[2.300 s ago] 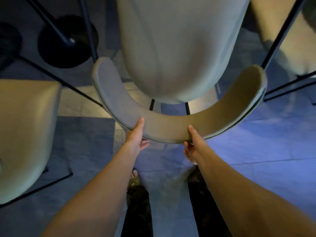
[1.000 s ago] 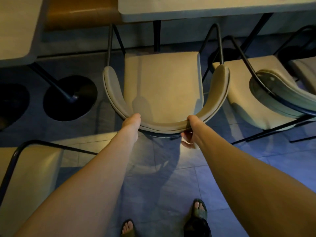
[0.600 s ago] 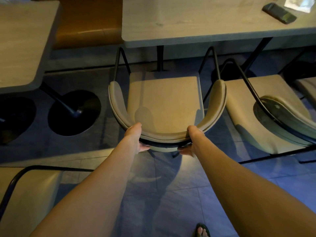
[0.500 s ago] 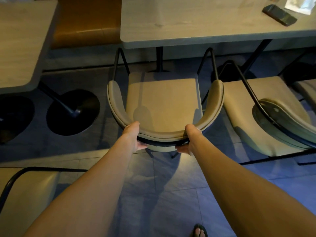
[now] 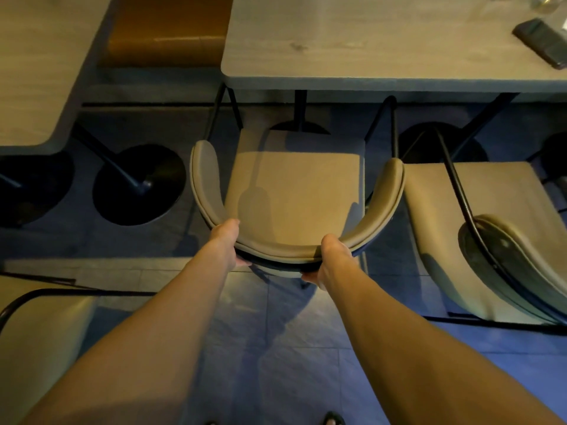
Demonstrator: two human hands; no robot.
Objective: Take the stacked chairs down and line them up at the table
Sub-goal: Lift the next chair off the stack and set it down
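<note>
Grey stone-look floor tiles (image 5: 285,357) fill the lower half of the view, washed in dim bluish light, with paler tiles to the left. Both bare hands wrap the curved backrest of a beige upholstered chair (image 5: 294,194) that stands upright, its seat facing the table (image 5: 368,38) and its front edge in the tabletop's shadow. The left hand (image 5: 227,243) clasps the backrest's left curve with the thumb on top and the fingers curled beneath; the right hand (image 5: 329,259) grips its right curve the same way.

Just beside it to the right sits another chair (image 5: 478,228) of the same kind, with a black metal frame arching over its seat. A third seat (image 5: 40,342) shows at the lower left corner. The wood-grain tabletop holds a dark phone (image 5: 543,41) near its right end. A second table (image 5: 36,62) stands at the left, on round black pedestal bases (image 5: 138,185). Between the two tabletops a brown bench cushion (image 5: 168,29) runs along the far side.
</note>
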